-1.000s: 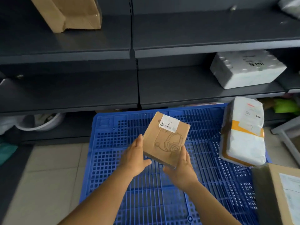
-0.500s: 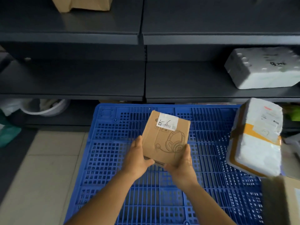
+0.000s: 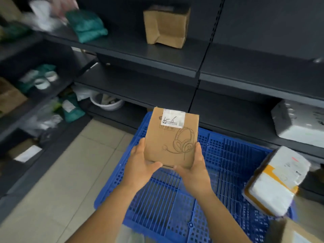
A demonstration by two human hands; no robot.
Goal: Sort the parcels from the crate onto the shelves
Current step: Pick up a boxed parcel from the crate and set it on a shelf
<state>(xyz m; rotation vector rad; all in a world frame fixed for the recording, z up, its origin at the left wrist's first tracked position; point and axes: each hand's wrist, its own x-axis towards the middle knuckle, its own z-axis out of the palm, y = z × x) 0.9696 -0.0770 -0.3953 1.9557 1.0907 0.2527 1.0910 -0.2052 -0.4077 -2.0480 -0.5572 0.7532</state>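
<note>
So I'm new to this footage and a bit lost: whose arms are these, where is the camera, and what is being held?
No machine here: a person wears a camera on the head, looking forward and down, so the arms are the wearer's own. The left hand and right hand grip a small brown box by its lower corners. It bears a headset drawing and a white label with "5-6" handwritten. Below is a blue crate with a white parcel leaning at its right side. Dark shelves behind hold a cardboard box, a teal bag and a white foam box.
</note>
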